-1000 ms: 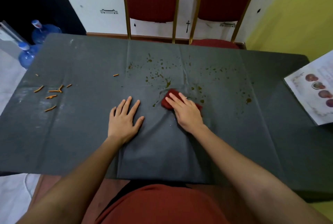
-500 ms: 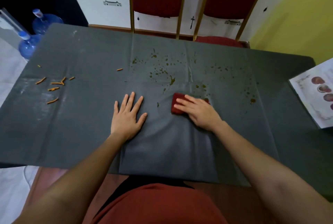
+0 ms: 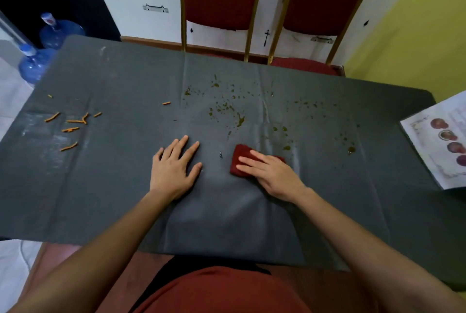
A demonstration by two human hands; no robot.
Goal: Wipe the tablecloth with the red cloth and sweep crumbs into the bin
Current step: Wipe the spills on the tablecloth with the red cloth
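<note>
From my head camera: my right hand [image 3: 272, 174] lies flat, fingers stretched, pressing the folded red cloth [image 3: 242, 161] onto the dark grey fabric tablecloth [image 3: 126, 186] so it rubs rather than slides. Brownish sauce spatters [image 3: 227, 111] lie just beyond the cloth. My left hand [image 3: 176, 166], open and holding nothing, lies left of the cloth, pinning the fabric against bunching. Orange stick-shaped crumbs [image 3: 70, 123] lie far left of the cloth; no bin is visible.
</note>
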